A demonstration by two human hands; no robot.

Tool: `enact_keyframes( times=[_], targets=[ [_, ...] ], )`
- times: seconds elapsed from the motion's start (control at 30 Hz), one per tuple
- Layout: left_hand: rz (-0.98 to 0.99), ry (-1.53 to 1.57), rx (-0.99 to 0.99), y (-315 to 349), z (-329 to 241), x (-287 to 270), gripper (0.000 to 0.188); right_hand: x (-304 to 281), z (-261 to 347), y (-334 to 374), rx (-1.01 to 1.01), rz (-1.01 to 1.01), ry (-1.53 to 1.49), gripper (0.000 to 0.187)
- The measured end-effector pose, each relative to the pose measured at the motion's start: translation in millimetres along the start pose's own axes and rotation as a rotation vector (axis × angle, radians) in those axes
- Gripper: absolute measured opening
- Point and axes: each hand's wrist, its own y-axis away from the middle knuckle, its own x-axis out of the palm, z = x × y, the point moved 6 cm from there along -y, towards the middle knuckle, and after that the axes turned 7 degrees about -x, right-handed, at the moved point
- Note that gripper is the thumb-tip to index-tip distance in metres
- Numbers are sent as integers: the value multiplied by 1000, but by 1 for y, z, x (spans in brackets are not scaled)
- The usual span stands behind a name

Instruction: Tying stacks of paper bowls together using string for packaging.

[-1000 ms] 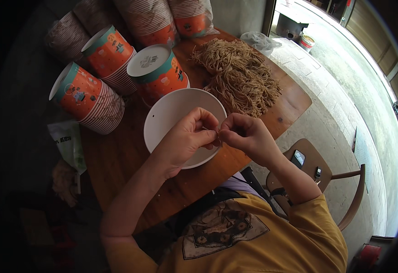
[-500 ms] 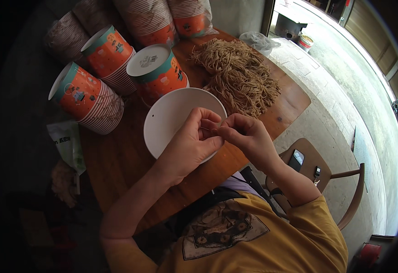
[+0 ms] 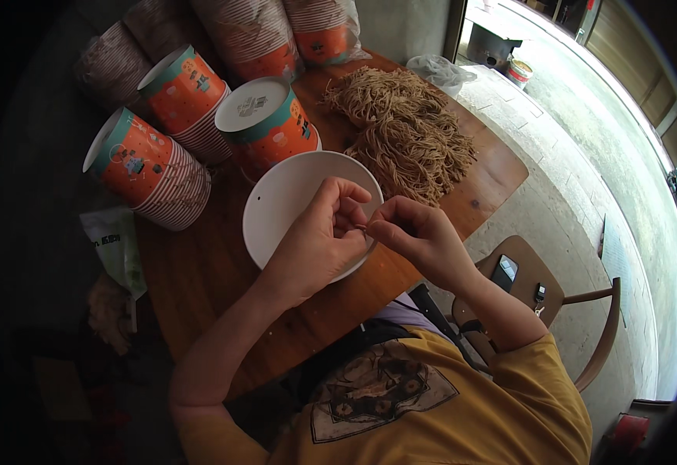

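My left hand (image 3: 321, 242) is over the white bowl (image 3: 270, 203), its fingers curled inward and its thumb toward the right hand. Close beside it, my right hand (image 3: 420, 236) pinches thumb and forefinger together at the left hand's fingertips. Whatever is between the fingers is too small to make out. The bowl sits on the wooden table, with a small dark speck on its inner wall. Just beyond the right hand lies a heap of tan, stringy strands (image 3: 408, 132) that look like dried noodles.
Upside-down stacks of orange and teal paper tubs (image 3: 133, 159) stand at the left and back of the wooden table (image 3: 207, 271); some farther stacks are wrapped in clear plastic. A clear bag (image 3: 439, 70) lies at the far edge. To the right, a chair (image 3: 524, 271) holds a phone (image 3: 504, 271).
Both hands have shifted slightly left, still fingertip to fingertip over the bowl. The bowl has barely moved, and the heap and tubs look the same.
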Motion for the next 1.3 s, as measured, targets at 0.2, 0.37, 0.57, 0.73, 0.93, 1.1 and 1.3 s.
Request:
enact_keyframes(
  times=[0.2,0.37,0.57,0.73,0.93,1.1,1.3],
  targets=[
    [8,-179,70,3,-6,2,35,-1,18,0,-86,1,346,16],
    [-52,-423,193,9,-18,4,36,-2,18,-1,-85,7,325,12],
    [-101,-514,205,10,-17,2,32,-1,18,0,-114,-5,338,15],
    [-83,-438,53,17,-13,-2,28,-3,15,0,-74,-12,270,14],
    [-29,-212,-86,16,-1,2,21,-1,14,-2,-84,-4,280,14],
    [-5,-83,-45,9,6,0,19,-1,11,-1,-60,-2,216,15],
    [41,12,-142,13,6,2,22,-1,5,-1,1,41,117,14]
  ],
)
